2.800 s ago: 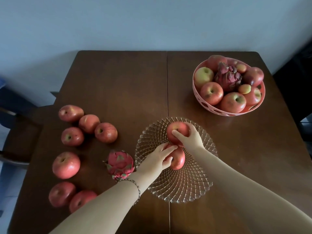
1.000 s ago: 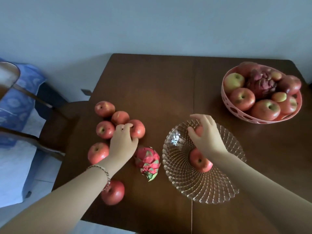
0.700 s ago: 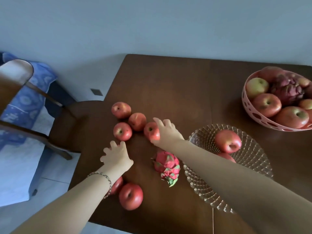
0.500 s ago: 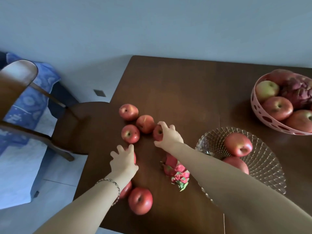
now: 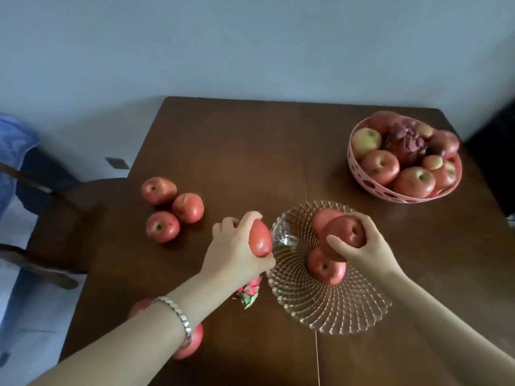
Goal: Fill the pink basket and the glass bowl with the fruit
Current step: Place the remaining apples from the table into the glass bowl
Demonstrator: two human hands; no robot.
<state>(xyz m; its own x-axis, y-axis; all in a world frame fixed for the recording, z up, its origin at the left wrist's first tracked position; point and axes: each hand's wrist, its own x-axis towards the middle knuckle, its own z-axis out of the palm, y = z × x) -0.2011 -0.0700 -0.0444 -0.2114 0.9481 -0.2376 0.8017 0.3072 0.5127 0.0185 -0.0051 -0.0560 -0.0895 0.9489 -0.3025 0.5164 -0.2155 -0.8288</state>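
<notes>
Head view, one moment, itemised from the hands outward.

Left hand [image 5: 237,247]: clenched round a red apple [image 5: 260,238], held above the table just left of the glass bowl's rim. Silver bracelet [image 5: 178,316] on that wrist.

Right hand [image 5: 362,250]: wrapped around a second red apple [image 5: 344,232], held over the glass bowl [image 5: 328,310], fingers curled across the fruit's near side.

Glass bowl: clear, ribbed, set near the table's middle seam. Contents: one apple [image 5: 326,270] resting at the bottom below the right hand; another [image 5: 320,218] behind the held fruit, partly hidden.

Dragon fruit [image 5: 248,292]: lying on the table beside the bowl's left edge, mostly covered by the left wrist.

Loose apples, left part of table: three in a tight cluster, namely a far one [image 5: 158,190], a right one [image 5: 188,208] and a near one [image 5: 162,227], the right one touching both others. Two more [image 5: 139,306] [image 5: 192,344] near the front edge, largely hidden under the left forearm.

Pink basket [image 5: 370,185]: perforated wall, placed at the far right corner, well apart from the bowl. Heaped full: several red apples, one yellow-green apple [image 5: 365,139], a dark dragon fruit [image 5: 405,143] at centre, some smaller fruit at the back.

Table [image 5: 237,151]: dark brown wood, seam down the middle.

Wooden chair [image 5: 69,213]: drawn up at the left side. Blue cloth [image 5: 14,140] beyond it.
</notes>
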